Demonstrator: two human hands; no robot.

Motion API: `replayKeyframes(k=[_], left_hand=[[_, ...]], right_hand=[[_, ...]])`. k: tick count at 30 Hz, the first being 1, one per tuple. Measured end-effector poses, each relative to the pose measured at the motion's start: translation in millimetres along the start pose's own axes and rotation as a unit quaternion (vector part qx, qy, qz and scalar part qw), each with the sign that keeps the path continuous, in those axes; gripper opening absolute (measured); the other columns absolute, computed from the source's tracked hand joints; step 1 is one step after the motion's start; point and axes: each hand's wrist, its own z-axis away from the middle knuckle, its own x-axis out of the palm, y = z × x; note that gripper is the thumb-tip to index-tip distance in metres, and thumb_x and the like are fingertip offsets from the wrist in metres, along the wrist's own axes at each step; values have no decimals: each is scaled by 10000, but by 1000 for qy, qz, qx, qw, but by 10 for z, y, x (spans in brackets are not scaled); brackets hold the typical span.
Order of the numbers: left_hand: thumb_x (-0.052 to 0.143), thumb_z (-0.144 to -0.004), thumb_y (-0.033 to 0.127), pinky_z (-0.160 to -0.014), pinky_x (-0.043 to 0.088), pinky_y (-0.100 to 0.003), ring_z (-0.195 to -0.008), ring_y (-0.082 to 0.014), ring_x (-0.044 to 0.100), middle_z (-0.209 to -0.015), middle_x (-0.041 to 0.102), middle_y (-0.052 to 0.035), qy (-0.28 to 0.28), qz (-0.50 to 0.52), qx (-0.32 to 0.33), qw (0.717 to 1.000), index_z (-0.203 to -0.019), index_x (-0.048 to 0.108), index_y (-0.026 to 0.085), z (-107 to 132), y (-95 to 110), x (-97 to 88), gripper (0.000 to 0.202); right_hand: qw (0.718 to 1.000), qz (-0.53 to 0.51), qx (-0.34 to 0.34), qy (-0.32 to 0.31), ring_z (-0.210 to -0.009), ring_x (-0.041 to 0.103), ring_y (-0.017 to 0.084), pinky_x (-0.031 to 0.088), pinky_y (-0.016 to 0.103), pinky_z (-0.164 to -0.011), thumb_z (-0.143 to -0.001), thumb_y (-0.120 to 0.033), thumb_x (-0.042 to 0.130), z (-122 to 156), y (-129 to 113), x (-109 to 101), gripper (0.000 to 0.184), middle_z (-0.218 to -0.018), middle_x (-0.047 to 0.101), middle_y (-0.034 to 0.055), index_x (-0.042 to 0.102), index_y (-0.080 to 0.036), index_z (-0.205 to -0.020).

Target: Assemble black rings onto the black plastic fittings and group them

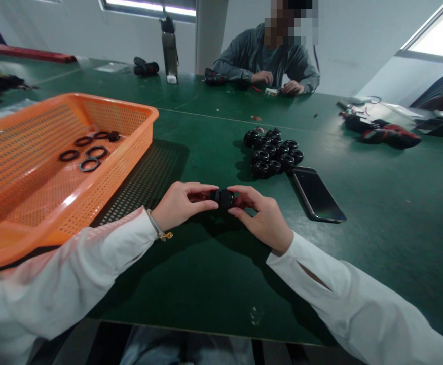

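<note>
My left hand [181, 204] and my right hand [259, 215] meet just above the green table [214, 274]. Between them they pinch a small black round fitting [222, 197], fingers closed on either end of it. Beyond my right hand lies a cluster of several similar black fittings [273, 152]. To my left stands an orange perforated basket [35, 203] with several loose black rings [90, 165] on its floor.
A dark phone [316, 195] lies face up right of my hands. Across the table a person in a grey jacket [269, 58] works with small parts. A bottle [170, 48] stands at the far edge; red and black tools [384, 133] lie far right.
</note>
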Motion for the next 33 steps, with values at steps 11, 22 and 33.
replayKeyframes(k=[11,22,33], left_hand=[[731,-632,336,-772,550,-307,-834,-214,678,-927,734,-77,-2,-8,2,1000,-1010,709,123,5,8,-10,435],[735,-628,325,-806,548,-329,-860,-227,685,-933,740,-82,-11,6,-12,1000,-1022,701,115,2,10,-21,448],[741,-614,319,-816,549,-322,-871,-228,686,-951,737,-89,-5,17,-14,1000,-1009,704,104,1,15,-12,451]], right_hand=[[1000,-14,-1,-5,-650,653,146,546,286,-641,-758,-215,613,3,-38,-13,322,-735,676,2,571,-189,-1077],[999,26,-23,33,-682,653,148,550,291,-646,-741,-138,601,-12,-6,-9,317,-800,706,17,657,-198,-1047],[998,42,-28,31,-684,659,158,561,315,-696,-741,-151,630,-20,-11,-24,320,-780,709,15,675,-202,-1054]])
